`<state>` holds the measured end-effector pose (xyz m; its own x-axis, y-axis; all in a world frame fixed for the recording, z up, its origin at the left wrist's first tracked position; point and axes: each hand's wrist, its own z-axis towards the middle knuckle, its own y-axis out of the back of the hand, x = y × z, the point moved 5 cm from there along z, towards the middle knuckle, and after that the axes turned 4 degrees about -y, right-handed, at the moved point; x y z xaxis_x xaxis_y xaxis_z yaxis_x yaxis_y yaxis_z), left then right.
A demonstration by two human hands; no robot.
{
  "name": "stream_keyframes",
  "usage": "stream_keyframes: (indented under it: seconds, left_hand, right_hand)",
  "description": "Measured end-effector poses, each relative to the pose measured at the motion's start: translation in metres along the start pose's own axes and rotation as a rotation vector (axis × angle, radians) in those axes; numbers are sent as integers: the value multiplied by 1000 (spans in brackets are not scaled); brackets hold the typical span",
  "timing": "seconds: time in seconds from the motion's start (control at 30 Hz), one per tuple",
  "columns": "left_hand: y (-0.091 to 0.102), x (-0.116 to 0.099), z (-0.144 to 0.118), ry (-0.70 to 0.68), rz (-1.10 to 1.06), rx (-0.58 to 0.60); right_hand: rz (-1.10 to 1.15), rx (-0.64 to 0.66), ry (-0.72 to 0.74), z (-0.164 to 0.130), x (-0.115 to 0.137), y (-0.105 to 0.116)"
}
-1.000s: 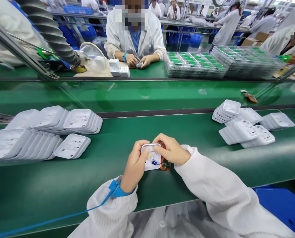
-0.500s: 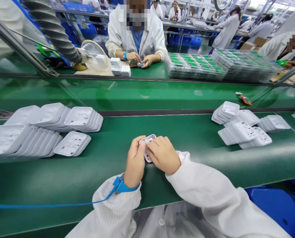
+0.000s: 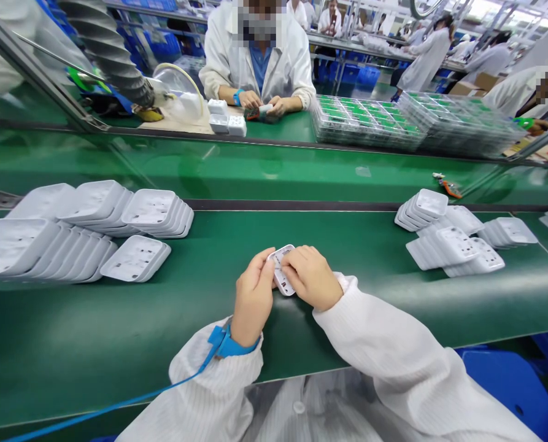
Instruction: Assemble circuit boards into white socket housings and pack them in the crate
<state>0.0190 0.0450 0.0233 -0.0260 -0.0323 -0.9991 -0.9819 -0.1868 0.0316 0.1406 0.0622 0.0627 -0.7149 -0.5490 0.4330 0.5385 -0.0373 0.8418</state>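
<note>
Green bench (image 3: 370, 258), hands round white housing (image 3: 283, 277)

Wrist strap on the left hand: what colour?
Blue, clearest in the head view: wrist strap on the left hand.

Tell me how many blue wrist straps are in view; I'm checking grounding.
2 blue wrist straps: one on the person's left wrist, its cord trailing left; one on the wrist of the co-worker opposite. Others farther back may be hidden.

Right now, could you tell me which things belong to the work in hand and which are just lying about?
In hand:
left hand
right hand
white housing, gripped by both hands

Lying about:
left shell stacks
right shell stacks
orange tool on the far belt
board trays
</note>
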Motion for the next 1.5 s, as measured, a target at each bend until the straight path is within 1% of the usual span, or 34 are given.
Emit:
stream_keyframes:
  seconds: [0.2, 0.37, 0.47, 0.57, 0.67, 0.8, 0.87, 0.9, 1.0, 1.03, 1.07, 1.13, 1.17, 1.23, 1.33, 1.4, 1.47, 1.5]
  left_hand:
    - [2, -1, 1, -14, 78, 5]
    - [2, 2, 0, -14, 150, 8]
    - [3, 5, 1, -11, 188, 29]
    - [8, 3, 4, -41, 215, 36]
    - [14, -5, 6, -85, 261, 43]
    - [12, -18, 6, -100, 365, 174]
    - [10, -22, 6, -101, 426, 251]
    - [10, -24, 6, -104, 458, 285]
    - [11, -27, 7, -142, 540, 357]
    - [12, -28, 8, -161, 550, 373]
    - [12, -29, 9, -180, 547, 387]
    - [12, -31, 10, -198, 517, 405]
    - [11, -31, 11, -196, 497, 400]
    - [11, -31, 13, -173, 471, 351]
    - [12, -24, 16, -126, 450, 242]
    - [12, -17, 20, -102, 441, 204]
    - [13, -10, 24, -92, 453, 171]
    - [15, -8, 27, -104, 463, 143]
  right_hand:
    - [-20, 25, 49, 1, 3, -2]
    - [-106, 5, 112, -1, 5, -12]
    - [-131, 13, 158, -4, 4, -15]
    - [-105, -17, 135, -9, -2, -8]
    - [-136, -55, 91, -15, -11, -1]
    - [-180, -27, 147, -19, -13, -3]
    - [-196, 1, 133, -17, -12, -4]
    - [-206, 13, 86, -15, -14, -4]
    - [-173, 20, -141, -7, -22, 2]
    - [-117, 46, -168, -5, -23, 4]
    - [-45, 99, -149, -2, -22, 4]
    - [93, 243, -46, 3, -17, 1]
    - [134, 303, -8, 5, -15, -1]
    - [154, 357, -16, 8, -14, -3]
    - [141, 376, -126, 9, -15, -9]
    - [161, 379, -191, 9, -18, -14]
    - [221, 386, -249, 14, -26, -21]
    - [263, 416, -283, 19, -33, -26]
